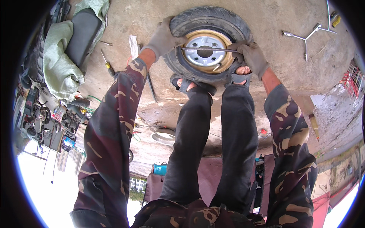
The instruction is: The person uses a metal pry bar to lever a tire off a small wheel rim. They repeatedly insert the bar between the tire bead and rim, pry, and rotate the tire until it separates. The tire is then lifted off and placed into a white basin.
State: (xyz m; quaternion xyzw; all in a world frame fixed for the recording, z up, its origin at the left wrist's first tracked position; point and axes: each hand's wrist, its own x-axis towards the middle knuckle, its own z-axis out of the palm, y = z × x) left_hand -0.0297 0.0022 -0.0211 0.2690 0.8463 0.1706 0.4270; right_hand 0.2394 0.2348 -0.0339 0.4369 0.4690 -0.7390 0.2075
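A black tyre (213, 19) on a silver-and-gold wheel rim (205, 40) lies flat on the floor ahead of my feet. Across the rim's face runs a slim dark metal bar (209, 49), probably a tyre lever. My right hand (251, 57), in a grey glove, is closed around the bar's right end over the tyre's right side. My left hand (164, 40), gloved too, grips the tyre's left side, its thumb reaching the rim near the bar's left end. A valve stem (217, 67) sticks up at the rim's near side. My sandalled feet touch the tyre's near edge.
A multi-arm lug wrench (305, 38) lies at the right. On the left are a screwdriver (109, 67), another dark bar (152, 88) and a black seat (83, 32) with green cloth (57, 62). A wire basket (353, 81) stands far right. Behind my legs lies a pale ring (163, 132).
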